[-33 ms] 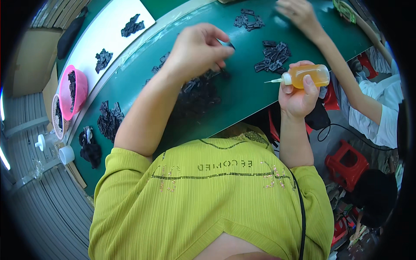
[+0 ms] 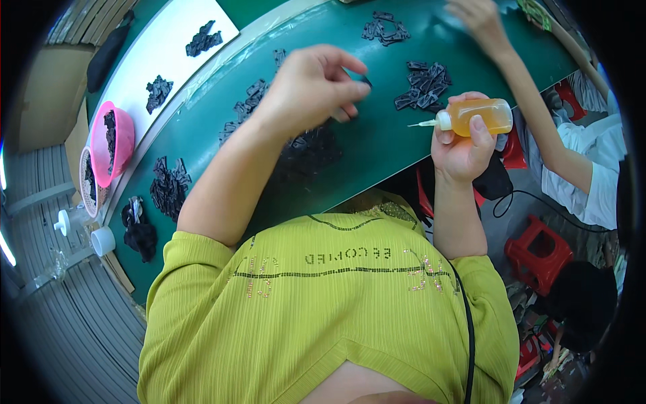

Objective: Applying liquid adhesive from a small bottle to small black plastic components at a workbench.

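My right hand is wrapped round a clear squeeze bottle of amber liquid. Its thin needle tip points left, over the table's near edge. Above the green table, my left hand is pinched on a small black piece, which sticks out a little past the fingertips; most of it is hidden. Below that hand lies a blurred heap of black pieces. More black pieces lie in a row beside my left forearm. A pile of flat black parts sits just beyond the bottle.
Another person's hand reaches over the far right of the table. Another black pile lies at the back. On the left are a pink basin, a white board with small piles, and a white cup. A red stool stands right.
My left hand has shifted slightly right and down, with the small black piece. My right hand and the bottle have hardly moved. The other person's hand has moved to the right.
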Tool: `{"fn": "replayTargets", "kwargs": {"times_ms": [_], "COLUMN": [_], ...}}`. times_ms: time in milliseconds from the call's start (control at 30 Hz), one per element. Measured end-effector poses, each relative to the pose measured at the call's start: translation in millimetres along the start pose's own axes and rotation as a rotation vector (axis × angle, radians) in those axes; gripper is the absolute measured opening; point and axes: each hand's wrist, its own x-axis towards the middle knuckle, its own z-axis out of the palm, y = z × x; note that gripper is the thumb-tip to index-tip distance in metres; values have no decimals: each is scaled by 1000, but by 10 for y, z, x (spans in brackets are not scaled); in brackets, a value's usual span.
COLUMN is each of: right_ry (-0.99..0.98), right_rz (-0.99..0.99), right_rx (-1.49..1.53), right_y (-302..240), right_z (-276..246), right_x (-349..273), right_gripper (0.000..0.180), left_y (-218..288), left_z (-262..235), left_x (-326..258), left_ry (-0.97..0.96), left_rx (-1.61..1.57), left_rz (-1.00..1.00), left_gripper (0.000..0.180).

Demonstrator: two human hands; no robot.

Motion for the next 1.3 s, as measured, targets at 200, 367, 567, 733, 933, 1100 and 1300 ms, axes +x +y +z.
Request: {"fn": "replayTargets", "kwargs": {"times_ms": [200,367,567,733,933,1100,1300], "right_ry": [8,-56,-78,-76,-64,-79,0], "right_rz": [-62,-135,-80,-123,-105,-145,-80], "right_rx": [-146,-312,-438,-478,-524,-600,-352], "right_y": [93,125,110,131,147,175,108], "right_z": [226,201,209,190,192,169,210], "right_x": [-21,-56,-80,-68,-70,-66,-36], "right_gripper": [28,27,27,27,27,26,22], "left_y": [-169,-202,-209,-204,-207,-205,-213], "left_z": [181,187,203,202,199,205,195], "left_x": [-135,-118,-120,-122,-116,-114,-101], "left_ry": [-162,-171,-182,-191,-190,-187,-171], "left_rx": [-285,-288,-243,-230,-215,-216,-252], "left_rz": [-177,-221,-218,-207,-204,-204,-217], "left_gripper": [22,22,22,24,24,24,23]}}
